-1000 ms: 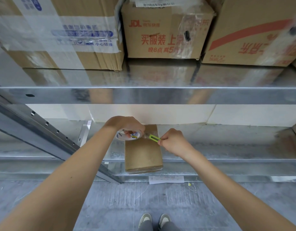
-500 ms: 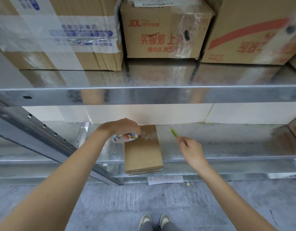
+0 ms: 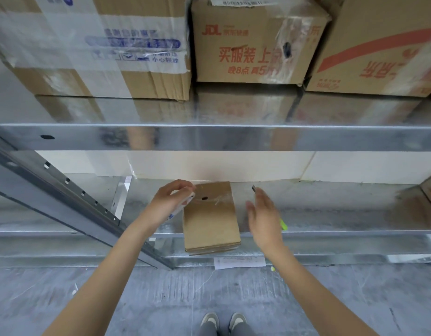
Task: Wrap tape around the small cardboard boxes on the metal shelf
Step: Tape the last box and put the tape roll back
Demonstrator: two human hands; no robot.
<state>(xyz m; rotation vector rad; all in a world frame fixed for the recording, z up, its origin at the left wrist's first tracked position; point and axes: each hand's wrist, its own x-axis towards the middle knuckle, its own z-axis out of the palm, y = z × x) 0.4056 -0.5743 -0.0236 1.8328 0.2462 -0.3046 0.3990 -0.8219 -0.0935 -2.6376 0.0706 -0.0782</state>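
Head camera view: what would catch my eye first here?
Two bare arms reach to a small cardboard box overhanging the front edge of a shiny metal shelf. The left hand holds a tape roll beside it. Big printed cartons sit on the shelf above.

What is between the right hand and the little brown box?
Nothing visible. The right hand, fingers spread open, hangs just right of the small cardboard box, with only bare metal shelf showing in the gap. A green cutter lies on the hand's far side, not between them.
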